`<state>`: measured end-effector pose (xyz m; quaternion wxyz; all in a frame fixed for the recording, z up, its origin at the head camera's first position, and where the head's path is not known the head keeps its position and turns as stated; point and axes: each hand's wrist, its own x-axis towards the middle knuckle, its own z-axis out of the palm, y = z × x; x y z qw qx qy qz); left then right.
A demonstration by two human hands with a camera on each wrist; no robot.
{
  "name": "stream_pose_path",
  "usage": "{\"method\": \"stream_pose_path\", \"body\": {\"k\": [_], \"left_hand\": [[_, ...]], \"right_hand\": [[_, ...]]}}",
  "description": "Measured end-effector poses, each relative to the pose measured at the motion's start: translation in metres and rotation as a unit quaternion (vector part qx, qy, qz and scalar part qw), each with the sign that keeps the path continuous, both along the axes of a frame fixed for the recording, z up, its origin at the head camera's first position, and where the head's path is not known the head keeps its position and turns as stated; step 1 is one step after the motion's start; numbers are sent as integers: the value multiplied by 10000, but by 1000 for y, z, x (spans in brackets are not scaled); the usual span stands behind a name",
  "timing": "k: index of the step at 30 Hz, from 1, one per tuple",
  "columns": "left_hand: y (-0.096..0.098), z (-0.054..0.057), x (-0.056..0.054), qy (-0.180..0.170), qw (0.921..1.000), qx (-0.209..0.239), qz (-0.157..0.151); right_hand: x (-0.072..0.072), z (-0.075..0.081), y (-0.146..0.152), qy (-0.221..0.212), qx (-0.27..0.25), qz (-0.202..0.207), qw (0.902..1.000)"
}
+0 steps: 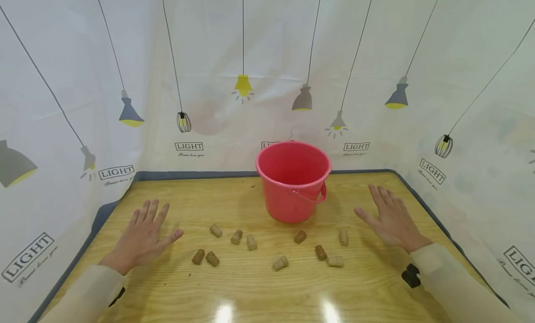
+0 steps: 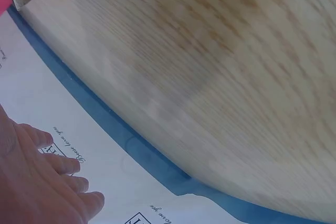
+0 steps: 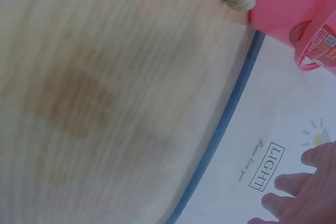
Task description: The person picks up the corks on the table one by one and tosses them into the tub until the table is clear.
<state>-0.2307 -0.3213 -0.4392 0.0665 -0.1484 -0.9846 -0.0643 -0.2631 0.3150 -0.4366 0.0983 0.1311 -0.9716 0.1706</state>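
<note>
The left hand (image 1: 142, 239) and right hand (image 1: 393, 222) were spread wide, holding nothing. Between them on the tabletop (image 1: 200, 193) lay 10 corks (image 1: 251, 242); the rightmost cork (image 1: 343, 237), nearer the right hand, pointed lengthwise toward the back edge.

A pink-red plastic bucket (image 1: 288, 207) stands upright between the left fingers (image 1: 152, 211) and the right fingers (image 1: 376, 197), nearer the right, its handle (image 1: 322, 197) drooping on that side. Ten corks (image 1: 280, 263), pale tan to dark brown, lie loose and scattered between both sets of fingers, touching neither. Two dark corks (image 1: 198, 256) lie side by side toward the left fingers; a pale cork (image 1: 343, 237) lies nearest the right.
</note>
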Motion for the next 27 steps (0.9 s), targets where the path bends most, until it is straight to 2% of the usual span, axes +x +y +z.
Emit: {"method": "stream_pose_path", "body": {"k": [15,27], "left_hand": [[1,-1,2,-7,9999,132,-24],[5,-1,5,-64,9993,361,-98]], "right_hand": [[-16,15,-15,405,-667,163,9968],[-22,32,-29,-15,-928,33,9957]]}}
